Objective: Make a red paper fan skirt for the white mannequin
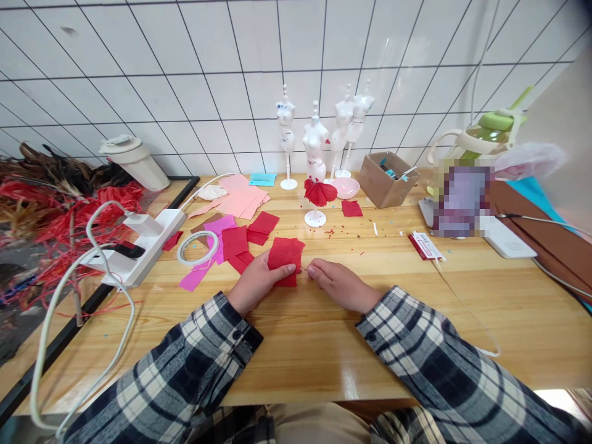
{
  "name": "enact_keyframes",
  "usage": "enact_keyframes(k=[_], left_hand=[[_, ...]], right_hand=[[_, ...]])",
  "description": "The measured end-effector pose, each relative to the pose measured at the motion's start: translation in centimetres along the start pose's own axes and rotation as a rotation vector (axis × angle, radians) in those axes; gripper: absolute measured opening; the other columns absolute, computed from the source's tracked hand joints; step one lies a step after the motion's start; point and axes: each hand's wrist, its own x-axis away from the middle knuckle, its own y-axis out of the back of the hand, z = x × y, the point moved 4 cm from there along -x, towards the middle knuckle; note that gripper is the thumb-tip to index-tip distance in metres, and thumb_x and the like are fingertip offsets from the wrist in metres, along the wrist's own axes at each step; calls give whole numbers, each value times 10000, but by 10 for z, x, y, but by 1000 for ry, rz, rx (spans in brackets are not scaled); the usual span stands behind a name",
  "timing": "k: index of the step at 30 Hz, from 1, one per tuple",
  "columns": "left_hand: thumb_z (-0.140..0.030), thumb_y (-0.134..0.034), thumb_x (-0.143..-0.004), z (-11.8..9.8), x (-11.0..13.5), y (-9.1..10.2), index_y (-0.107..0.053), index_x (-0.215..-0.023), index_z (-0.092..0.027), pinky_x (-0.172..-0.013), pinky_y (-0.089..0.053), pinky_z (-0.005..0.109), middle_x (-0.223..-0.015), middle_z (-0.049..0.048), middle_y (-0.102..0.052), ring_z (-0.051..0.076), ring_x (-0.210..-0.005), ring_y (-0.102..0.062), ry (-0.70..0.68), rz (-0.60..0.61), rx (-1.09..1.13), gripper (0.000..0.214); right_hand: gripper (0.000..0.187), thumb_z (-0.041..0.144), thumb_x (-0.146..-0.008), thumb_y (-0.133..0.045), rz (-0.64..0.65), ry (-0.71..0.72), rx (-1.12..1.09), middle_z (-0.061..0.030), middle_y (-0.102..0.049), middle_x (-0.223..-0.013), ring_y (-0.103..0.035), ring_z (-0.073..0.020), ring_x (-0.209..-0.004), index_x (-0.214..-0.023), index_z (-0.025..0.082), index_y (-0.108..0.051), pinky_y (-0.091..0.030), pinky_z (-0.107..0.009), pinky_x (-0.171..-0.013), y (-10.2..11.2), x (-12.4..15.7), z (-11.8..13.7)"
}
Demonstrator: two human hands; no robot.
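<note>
My left hand (pixel 256 280) grips a red crinkled paper piece (pixel 284 251), its thumb lying across the front. Just to the right, my right hand (pixel 335 280) is closed in a pinch. A thin, pale, stick-like piece (pixel 303 269) runs from its fingertips to the paper's right edge; its exact kind is too small to tell. Beyond the hands stands a small white mannequin (pixel 316 139) wearing a ruffled red paper skirt (pixel 320 192). More red paper squares (pixel 235 242) lie left of my left hand, over magenta paper strips (pixel 192 279) and beside a roll of white tape (pixel 198 248).
Several white mannequins stand at the back, near a pink dish (pixel 346 187) and cardboard box (pixel 386 180). A power strip (pixel 150 246) with cables and a white cup (pixel 135 161) are left. A phone (pixel 462 198), a red-white packet (pixel 426 246) and a green-lidded bottle (pixel 493 132) are right.
</note>
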Motion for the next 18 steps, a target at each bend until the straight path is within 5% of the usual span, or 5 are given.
enact_keyframes(k=[18], left_hand=[[-345,-773,-681,-1,0,0,-645,-987,-151,-822,-472,331,-998,64,-714,210,-865,-640,9,-8,-10,385]], right_hand=[[326,414,-978,-298,-11,-29,40,-15,-552,-752,-503,-155,-714,-789,211,-471,-357,-264,-669,1,-1,0]])
